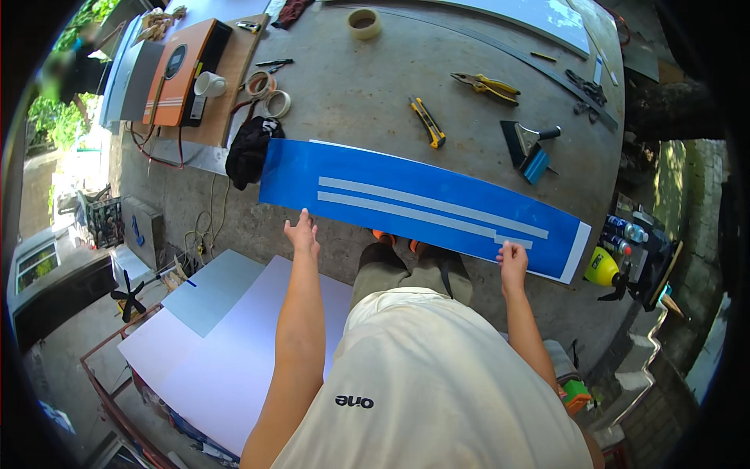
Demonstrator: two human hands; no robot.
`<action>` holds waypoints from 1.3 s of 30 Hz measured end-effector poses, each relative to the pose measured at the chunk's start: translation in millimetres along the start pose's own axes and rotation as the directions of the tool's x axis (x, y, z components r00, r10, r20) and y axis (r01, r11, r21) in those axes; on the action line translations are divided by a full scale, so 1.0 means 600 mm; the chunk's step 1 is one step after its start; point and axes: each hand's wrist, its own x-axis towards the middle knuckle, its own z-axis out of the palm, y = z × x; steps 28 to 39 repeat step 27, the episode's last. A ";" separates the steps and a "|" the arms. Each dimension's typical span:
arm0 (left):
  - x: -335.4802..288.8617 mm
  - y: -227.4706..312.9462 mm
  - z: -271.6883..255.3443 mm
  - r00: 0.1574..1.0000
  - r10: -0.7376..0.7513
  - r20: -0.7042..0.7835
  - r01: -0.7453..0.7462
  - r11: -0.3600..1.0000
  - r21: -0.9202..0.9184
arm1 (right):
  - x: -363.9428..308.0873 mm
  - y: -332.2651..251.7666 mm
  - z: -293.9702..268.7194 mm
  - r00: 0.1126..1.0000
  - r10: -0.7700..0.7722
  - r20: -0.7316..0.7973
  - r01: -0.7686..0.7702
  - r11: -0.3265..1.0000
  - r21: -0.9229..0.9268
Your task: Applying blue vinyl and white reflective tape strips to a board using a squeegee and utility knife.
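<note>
A long blue sheet [437, 178] with a white backing lies along the near edge of the table. Two long pale grey strips [406, 213] run across it, and a short grey piece [516, 242] sits at the lower strip's right end. My left hand [303, 233] is at the sheet's near edge, left of centre, with its fingers apart and nothing in them. At the near right edge, my right hand [512, 264] is closed in a pinch beside the short grey piece. What lies between those fingers is too small to make out.
On the table [328, 94] lie a yellow utility knife [426, 123], pliers [486, 87], a squeegee [530, 148], tape rolls [363, 24] and a black cloth [253, 152]. An orange box [178, 70] stands far left. White sheets [242, 336] lie behind my left arm.
</note>
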 end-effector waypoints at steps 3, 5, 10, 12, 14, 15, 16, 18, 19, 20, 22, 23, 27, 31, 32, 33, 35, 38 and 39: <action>0.027 0.006 0.010 0.999 0.032 -0.008 -0.033 0.996 -0.083 | -0.077 0.064 0.038 0.933 0.282 0.224 -0.285 0.958 -0.016; 0.043 0.010 0.022 0.998 0.053 -0.022 -0.055 0.991 -0.123 | -0.089 0.084 0.061 0.912 0.326 0.247 -0.348 0.936 0.048; 0.041 0.018 0.036 0.990 0.012 -0.140 -0.017 0.999 -0.034 | -0.088 0.083 0.103 0.898 0.344 0.273 -0.415 0.869 0.270; 0.066 0.007 0.011 0.989 0.057 -0.134 -0.069 0.994 -0.090 | -0.098 0.066 0.127 0.901 0.303 0.310 -0.389 0.880 0.272; 0.048 0.027 0.022 0.999 0.035 -0.014 -0.037 0.982 -0.185 | -0.099 0.069 0.137 0.886 0.305 0.348 -0.414 0.859 0.301; 0.007 0.056 0.023 0.996 -0.011 0.088 0.032 0.969 -0.244 | -0.102 0.066 0.141 0.868 0.321 0.379 -0.449 0.835 0.319; -0.021 0.078 0.022 0.965 0.046 0.258 0.037 0.950 -0.309 | -0.105 0.065 0.148 0.854 0.323 0.408 -0.478 0.798 0.368; -0.087 0.143 -0.002 0.859 0.136 0.493 0.046 0.939 -0.340 | -0.121 0.042 0.170 0.834 0.311 0.456 -0.524 0.708 0.474; -0.124 0.179 -0.012 0.802 0.146 0.579 0.044 0.952 -0.302 | -0.125 0.031 0.176 0.828 0.296 0.477 -0.538 0.659 0.525; -0.166 0.215 -0.026 0.750 0.215 0.626 0.017 0.939 -0.343 | -0.125 0.020 0.179 0.821 0.282 0.496 -0.536 0.680 0.500; -0.234 0.277 -0.050 0.704 0.305 0.641 -0.019 0.911 -0.412 | -0.114 0.019 0.181 0.797 0.228 0.559 -0.581 0.539 0.610; -0.267 0.306 -0.068 0.669 0.345 0.658 -0.020 0.894 -0.448 | -0.107 0.022 0.179 0.784 0.215 0.582 -0.587 0.562 0.583; -0.348 0.377 -0.158 0.602 0.538 0.590 -0.072 0.772 -0.631 | -0.017 0.084 0.133 0.840 0.109 0.531 -0.531 0.366 0.765; -0.348 0.377 -0.158 0.602 0.538 0.590 -0.072 0.772 -0.631 | -0.017 0.084 0.133 0.840 0.109 0.531 -0.531 0.366 0.765; -0.348 0.377 -0.158 0.602 0.538 0.590 -0.072 0.772 -0.631 | -0.017 0.084 0.133 0.840 0.109 0.531 -0.531 0.366 0.765; -0.348 0.377 -0.158 0.602 0.538 0.590 -0.072 0.772 -0.631 | -0.017 0.084 0.133 0.840 0.109 0.531 -0.531 0.366 0.765; -0.348 0.377 -0.158 0.602 0.538 0.590 -0.072 0.772 -0.631 | -0.017 0.084 0.133 0.840 0.109 0.531 -0.531 0.366 0.765; -0.348 0.377 -0.158 0.602 0.538 0.590 -0.072 0.772 -0.631 | -0.017 0.084 0.133 0.840 0.109 0.531 -0.531 0.366 0.765; -0.348 0.377 -0.158 0.602 0.538 0.590 -0.072 0.772 -0.631 | -0.017 0.084 0.133 0.840 0.109 0.531 -0.531 0.366 0.765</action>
